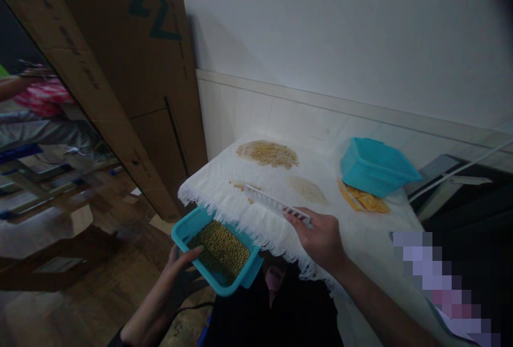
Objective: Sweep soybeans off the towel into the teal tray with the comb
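Beans [220, 251] filled the teal tray [188, 226] the left hand [180, 277] gripped at the worktop [360, 234] edge; the right hand [320, 237] grasped a white comb [272, 203].

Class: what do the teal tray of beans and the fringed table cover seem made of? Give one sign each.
Teal tray: probably plastic, smooth, with moulded rounded rim. Table cover: seemingly woven cloth, matt white, with a threaded fringe.

tray [185, 229]: plain turquoise | beans [220, 251] inside: olive-green | comb [272, 203]: white | tablecloth [360, 240]: white, faint embossed texture | soybean pile [267, 153]: tan-yellow | grain pile [308, 189]: pale cream | basket [377, 168]: turquoise | pieces [366, 201] beside basket: orange-yellow | cardboard box [132, 79]: brown, dark green lettering | wall [340, 26]: white
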Available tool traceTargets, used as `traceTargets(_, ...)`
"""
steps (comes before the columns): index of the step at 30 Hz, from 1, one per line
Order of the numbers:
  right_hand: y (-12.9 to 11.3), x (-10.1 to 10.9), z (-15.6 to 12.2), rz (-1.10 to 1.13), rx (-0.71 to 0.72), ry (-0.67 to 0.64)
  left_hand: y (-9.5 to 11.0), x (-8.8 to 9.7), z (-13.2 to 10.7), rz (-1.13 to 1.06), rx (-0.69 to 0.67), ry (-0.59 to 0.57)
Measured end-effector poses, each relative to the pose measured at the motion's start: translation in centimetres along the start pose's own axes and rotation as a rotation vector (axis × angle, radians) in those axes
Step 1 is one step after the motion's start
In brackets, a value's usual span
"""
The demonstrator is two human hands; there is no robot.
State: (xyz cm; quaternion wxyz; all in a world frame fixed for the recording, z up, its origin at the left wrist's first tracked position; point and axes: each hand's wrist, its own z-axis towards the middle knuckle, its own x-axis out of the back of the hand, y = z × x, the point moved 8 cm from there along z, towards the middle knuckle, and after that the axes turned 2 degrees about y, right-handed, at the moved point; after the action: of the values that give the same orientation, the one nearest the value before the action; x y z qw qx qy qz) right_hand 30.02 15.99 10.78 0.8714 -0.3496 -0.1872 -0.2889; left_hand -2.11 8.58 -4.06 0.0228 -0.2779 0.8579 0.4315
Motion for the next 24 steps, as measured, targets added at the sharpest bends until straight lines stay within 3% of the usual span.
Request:
traceTargets(5,-3.1,-0.5,-0.6,0.052,0.152,-0.010,0.0,0.0,0.0,0.012,-0.001,0.043)
traceTargets(9,-3.8,-0.7,-0.7,0.118,0.149,-0.048,0.2,-0.1,0.0,0.010,-0.014,0.049)
traceTargets(18,2.8,1.8,1.1,-0.151,-0.089,0.071,0.0,0.1,0.1,0.006,0.002,0.047)
traceTargets(24,3.5,1.4,0.7,-0.147,-0.128,0.059,0.0,-0.1,0.1,-0.006,-0.002,0.041)
